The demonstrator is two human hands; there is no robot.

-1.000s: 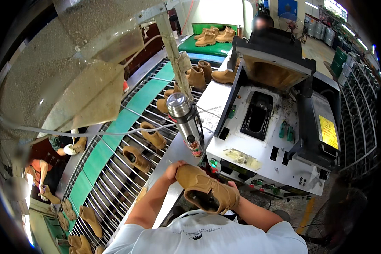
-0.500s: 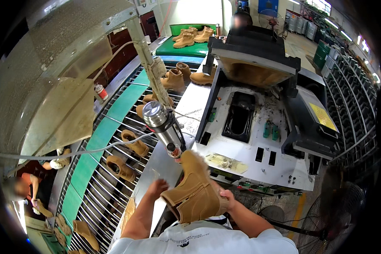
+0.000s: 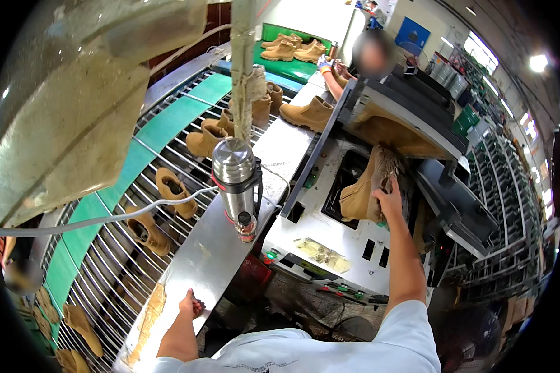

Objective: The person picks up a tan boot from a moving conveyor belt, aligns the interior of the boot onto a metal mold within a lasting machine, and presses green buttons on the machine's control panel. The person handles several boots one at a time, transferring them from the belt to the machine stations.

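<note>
My right hand (image 3: 390, 194) is stretched forward and grips a tan boot (image 3: 366, 188), holding it upright over the dark opening of a white machine (image 3: 322, 233). My left hand (image 3: 191, 304) rests low on the front of a long steel shelf (image 3: 216, 248) with its fingers curled and nothing in it. A steel flask (image 3: 235, 181) stands on that shelf, ahead of the left hand.
Several tan boots (image 3: 172, 191) ride a wire-rack conveyor with a green belt (image 3: 168, 121) on the left. More boots (image 3: 307, 112) lie on the shelf farther ahead. Another person (image 3: 358, 62) works at the far end. Metal racks (image 3: 510, 186) line the right side.
The boot, held by both hands near my body, has been carried forward by my right hand into the machine. My left hand let go and dropped to the steel shelf.
</note>
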